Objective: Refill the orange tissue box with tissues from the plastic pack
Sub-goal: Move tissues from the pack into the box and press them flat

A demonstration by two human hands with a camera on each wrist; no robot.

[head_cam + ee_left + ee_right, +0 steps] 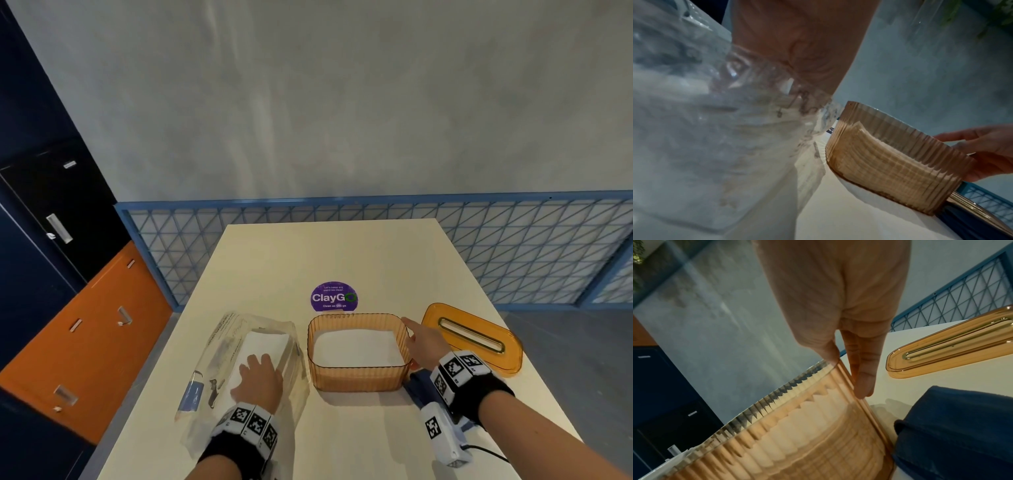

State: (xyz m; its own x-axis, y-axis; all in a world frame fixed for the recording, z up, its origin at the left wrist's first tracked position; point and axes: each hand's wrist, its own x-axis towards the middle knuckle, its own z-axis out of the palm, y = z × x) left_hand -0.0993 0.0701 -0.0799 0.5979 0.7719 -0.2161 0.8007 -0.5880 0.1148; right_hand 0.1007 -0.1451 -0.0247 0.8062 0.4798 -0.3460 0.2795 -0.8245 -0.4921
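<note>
The orange tissue box [359, 378] stands lidless at the table's middle with a low white layer of tissues [356, 347] inside. Its ribbed wall fills the right wrist view [797, 434]. My right hand [419, 339] holds the box's right wall [900, 155], straight fingers [863, 379] along the outside and the thumb at the rim. To the left lies the clear plastic pack [219, 342] with a white tissue stack [263, 342]. My left hand [260, 377] is inside the pack with fingers bent over the stack. Plastic [715, 129] hides those fingers in the left wrist view.
The orange slotted lid [472, 337] lies flat to the right of the box [949, 352]. A dark blue cloth [412, 382] sits at the box's near right corner [953, 426]. A purple round sticker [334, 297] is behind the box. A blue mesh rail [513, 246] borders the table.
</note>
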